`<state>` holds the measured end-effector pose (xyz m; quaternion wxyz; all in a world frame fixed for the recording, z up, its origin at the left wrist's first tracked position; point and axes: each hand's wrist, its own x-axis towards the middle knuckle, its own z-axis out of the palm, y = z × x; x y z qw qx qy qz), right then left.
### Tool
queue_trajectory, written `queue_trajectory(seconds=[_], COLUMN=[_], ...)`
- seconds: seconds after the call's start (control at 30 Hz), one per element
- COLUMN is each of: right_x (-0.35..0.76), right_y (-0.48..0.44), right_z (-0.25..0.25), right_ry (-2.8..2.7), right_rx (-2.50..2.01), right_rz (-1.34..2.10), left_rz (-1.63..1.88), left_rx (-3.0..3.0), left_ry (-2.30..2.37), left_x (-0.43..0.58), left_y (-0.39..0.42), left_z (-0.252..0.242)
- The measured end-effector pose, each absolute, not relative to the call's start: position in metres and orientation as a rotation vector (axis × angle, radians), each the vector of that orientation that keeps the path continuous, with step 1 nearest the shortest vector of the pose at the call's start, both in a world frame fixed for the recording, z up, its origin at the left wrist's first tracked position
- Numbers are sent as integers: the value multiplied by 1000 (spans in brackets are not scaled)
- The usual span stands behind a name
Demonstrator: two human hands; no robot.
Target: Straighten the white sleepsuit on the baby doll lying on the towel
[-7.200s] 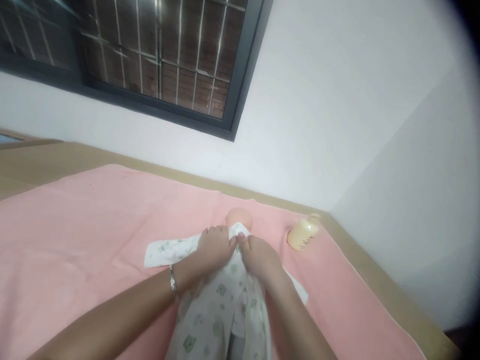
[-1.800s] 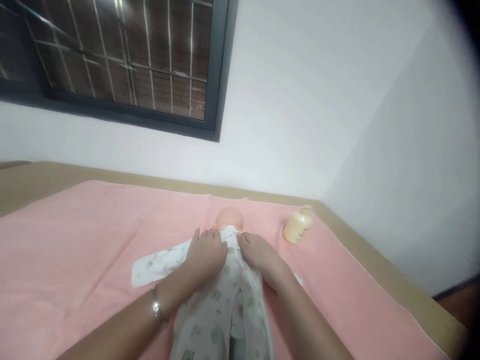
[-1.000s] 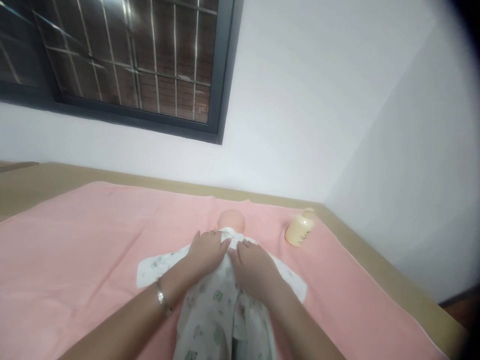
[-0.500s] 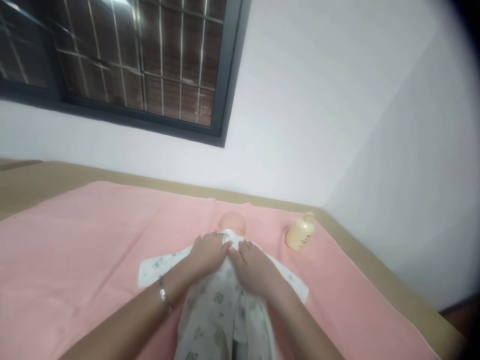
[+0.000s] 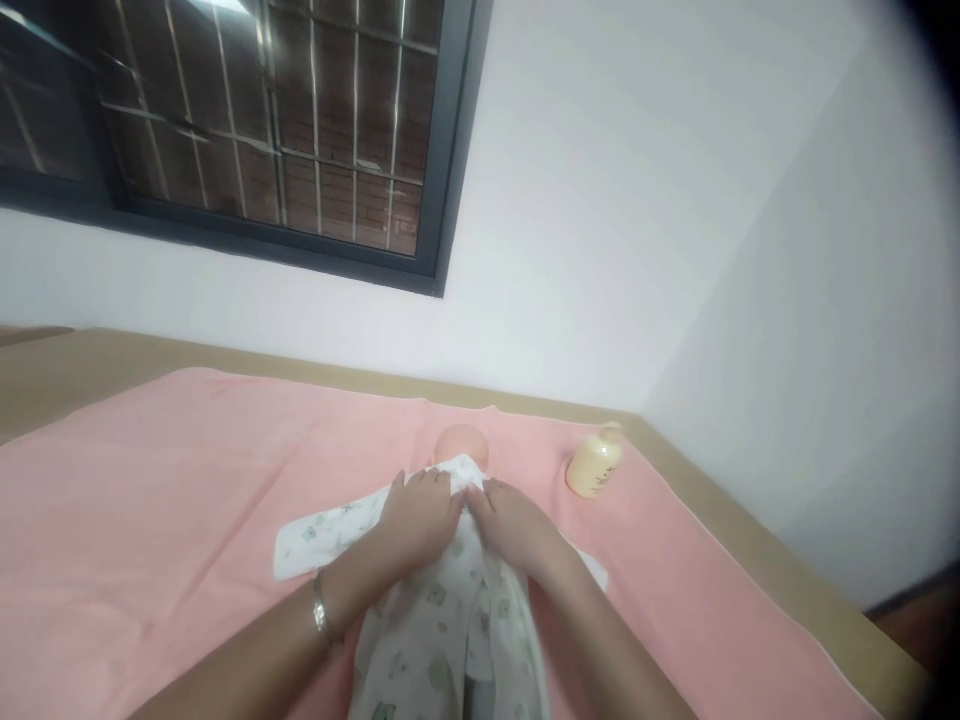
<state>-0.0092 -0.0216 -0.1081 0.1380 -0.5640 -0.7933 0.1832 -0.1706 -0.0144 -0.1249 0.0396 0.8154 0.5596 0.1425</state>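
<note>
A baby doll lies on its back on a pink towel [image 5: 187, 480], its bald head [image 5: 463, 443] pointing away from me. It wears a white garment [image 5: 442, 630] printed with small green figures, one sleeve stretched out to the left. My left hand [image 5: 420, 510], with a bracelet at the wrist, and my right hand [image 5: 510, 525] rest side by side on the doll's chest just below the collar. The fingertips of both pinch the front edges of the garment. Part of the doll's body is hidden under my hands and forearms.
A pale yellow pump bottle [image 5: 594, 462] stands on the towel to the right of the doll's head. The towel covers a tan surface [image 5: 757, 560] set in a corner of white walls. A dark barred window [image 5: 247, 130] is at the upper left.
My hands have stayed at the doll's collar with small finger shifts. The right hand has drawn a little nearer the collar since a second ago. The view has wobbled slightly.
</note>
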Motion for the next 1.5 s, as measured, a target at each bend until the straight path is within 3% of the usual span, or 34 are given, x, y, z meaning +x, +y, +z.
queue_trajectory(seconds=[0.17, 0.37, 0.6, 0.93, 1.5], right_x=[-13, -9, -2, 2, 6], right_y=[-32, -9, 17, 27, 33], right_z=[-106, -117, -145, -156, -163], right_ry=[-2304, -2237, -2149, -2108, -2098], right_rx=[-1639, -1744, -1819, -1802, -1712], right_rz=[460, 498, 498, 483, 531], left_rz=[483, 334, 456, 580, 561], left_rx=[2227, 2529, 2408, 2162, 2102], left_ry=[1815, 1939, 1993, 1697, 1703], left_x=[-178, -166, -168, -184, -185], left_y=[6, -13, 0, 15, 22], left_z=[-136, -128, -140, -145, -153])
